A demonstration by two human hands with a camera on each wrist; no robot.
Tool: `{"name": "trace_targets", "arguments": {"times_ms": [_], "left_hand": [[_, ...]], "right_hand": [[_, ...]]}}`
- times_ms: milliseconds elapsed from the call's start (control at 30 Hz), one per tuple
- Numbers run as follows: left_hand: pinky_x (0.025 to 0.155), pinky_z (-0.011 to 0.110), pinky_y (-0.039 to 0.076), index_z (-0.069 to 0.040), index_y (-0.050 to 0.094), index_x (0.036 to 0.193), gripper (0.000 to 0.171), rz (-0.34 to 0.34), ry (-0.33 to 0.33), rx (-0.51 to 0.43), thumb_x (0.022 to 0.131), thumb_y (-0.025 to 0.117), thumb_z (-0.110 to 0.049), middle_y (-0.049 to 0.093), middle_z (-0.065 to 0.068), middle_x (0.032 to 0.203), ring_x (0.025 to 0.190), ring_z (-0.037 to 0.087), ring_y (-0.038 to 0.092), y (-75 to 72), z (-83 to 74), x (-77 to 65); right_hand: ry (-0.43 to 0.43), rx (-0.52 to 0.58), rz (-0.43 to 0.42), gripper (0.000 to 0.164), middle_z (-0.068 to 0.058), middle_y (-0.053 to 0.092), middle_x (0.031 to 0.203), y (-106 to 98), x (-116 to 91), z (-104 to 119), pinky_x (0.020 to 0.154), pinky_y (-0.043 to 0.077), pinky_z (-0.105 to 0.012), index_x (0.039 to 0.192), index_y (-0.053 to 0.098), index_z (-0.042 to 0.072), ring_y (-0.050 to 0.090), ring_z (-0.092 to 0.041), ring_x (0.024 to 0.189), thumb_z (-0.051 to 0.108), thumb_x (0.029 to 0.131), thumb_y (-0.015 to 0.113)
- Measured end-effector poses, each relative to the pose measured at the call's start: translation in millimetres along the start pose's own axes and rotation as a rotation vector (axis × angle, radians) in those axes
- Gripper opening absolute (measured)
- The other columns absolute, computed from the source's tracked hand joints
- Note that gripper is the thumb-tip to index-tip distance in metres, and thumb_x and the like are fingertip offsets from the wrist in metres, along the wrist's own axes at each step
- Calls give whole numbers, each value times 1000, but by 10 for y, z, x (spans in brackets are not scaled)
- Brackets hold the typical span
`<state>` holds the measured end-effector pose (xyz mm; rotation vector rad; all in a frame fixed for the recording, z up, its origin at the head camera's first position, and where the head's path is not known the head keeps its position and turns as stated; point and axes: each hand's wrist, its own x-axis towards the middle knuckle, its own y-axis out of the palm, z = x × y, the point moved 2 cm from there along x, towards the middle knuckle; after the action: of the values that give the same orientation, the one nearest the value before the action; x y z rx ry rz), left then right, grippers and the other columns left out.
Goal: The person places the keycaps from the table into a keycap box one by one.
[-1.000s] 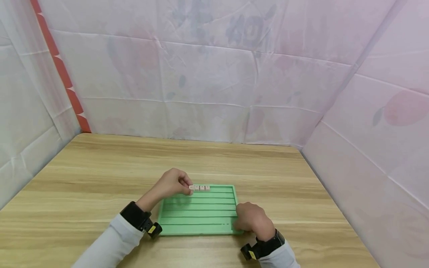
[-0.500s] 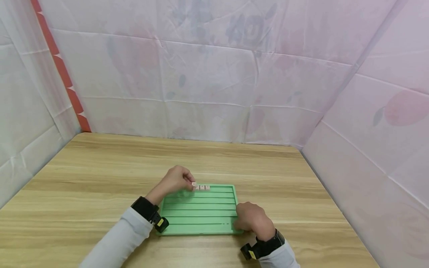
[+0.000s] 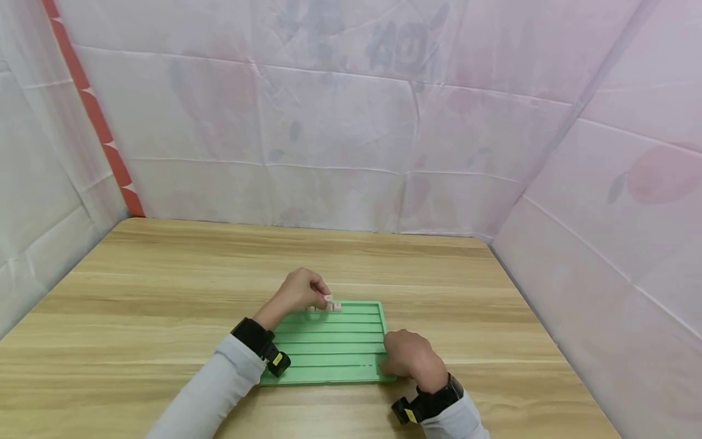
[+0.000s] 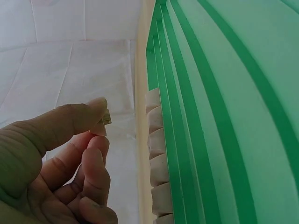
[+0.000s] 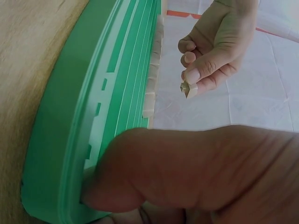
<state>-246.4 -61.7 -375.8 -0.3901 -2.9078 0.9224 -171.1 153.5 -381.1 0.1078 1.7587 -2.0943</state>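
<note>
A green ribbed tray (image 3: 329,348) lies on the table. My left hand (image 3: 296,292) pinches a small pale keycap (image 4: 106,118) between thumb and fingers, above the tray's far row. The right wrist view shows this held keycap (image 5: 188,89) apart from the tray, its hollow underside partly visible. Several pale keycaps (image 4: 159,170) stand side by side in the far row, partly behind my left hand in the head view. My right hand (image 3: 412,358) grips the tray's near right corner, its thumb (image 5: 126,172) over the rim; the other fingers are mostly hidden.
The wooden table (image 3: 181,292) runs out on all sides of the tray. Pale printed sheeting (image 3: 340,134) hangs behind the table and along both sides. Wrist cameras on black straps (image 3: 252,337) sit on both wrists.
My left hand has lifted a keycap off the left end of the far row and carried it to the right above the others. My right hand stays at the tray's corner.
</note>
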Motion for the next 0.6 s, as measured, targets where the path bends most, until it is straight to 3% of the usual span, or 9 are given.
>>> {"name": "trace_targets", "arguments": {"times_ms": [267, 600], "left_hand": [[58, 30, 45, -6, 70, 77, 14, 3, -21, -4, 68, 77, 2, 62, 1, 74, 67, 17, 55, 56, -17, 55], [60, 30, 42, -10, 68, 74, 15, -17, -26, 96, 67, 81, -8, 60, -3, 72, 67, 16, 52, 134, -67, 105]], "right_hand": [[21, 6, 3, 13, -2, 42, 58, 5, 7, 4, 47, 27, -26, 62, 50, 7, 36, -15, 50, -1, 66, 59], [0, 3, -9, 15, -2, 41, 58, 18, 8, -14, 46, 26, -26, 62, 48, 8, 35, -15, 50, 0, 65, 60]]}}
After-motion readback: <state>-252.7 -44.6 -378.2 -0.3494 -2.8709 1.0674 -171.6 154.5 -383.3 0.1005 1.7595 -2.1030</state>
